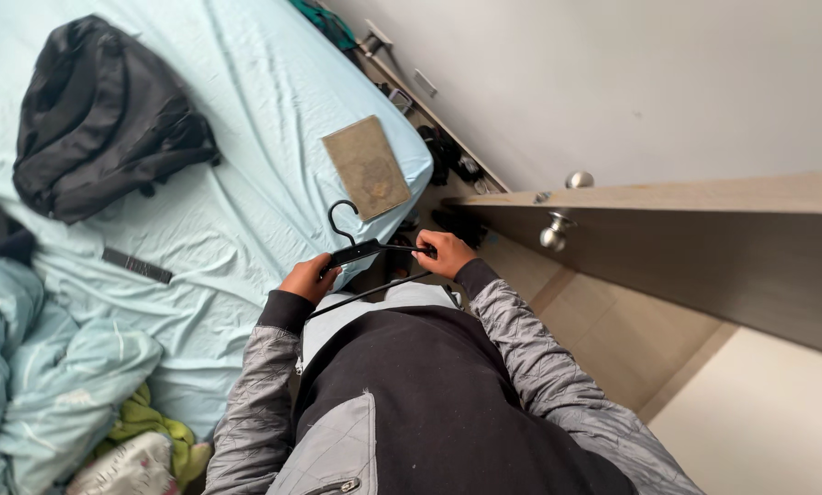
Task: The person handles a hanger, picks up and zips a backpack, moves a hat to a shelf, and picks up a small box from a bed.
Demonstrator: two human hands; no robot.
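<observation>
Head view: left hand (306, 278) and right hand (445, 254) each close on one end of a black clothes hanger (374, 248), held level in front of the chest, above the bed (246, 119) edge. A black backpack (99, 115) lies on the bed, well apart.

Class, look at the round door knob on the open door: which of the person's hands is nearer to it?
The right hand. It grips the black hanger just left of and below the door knob; the left hand holds the hanger's other end, farther away by the bed.

Home bedroom — rumpled bed (246, 119), wooden door (704, 247).
</observation>
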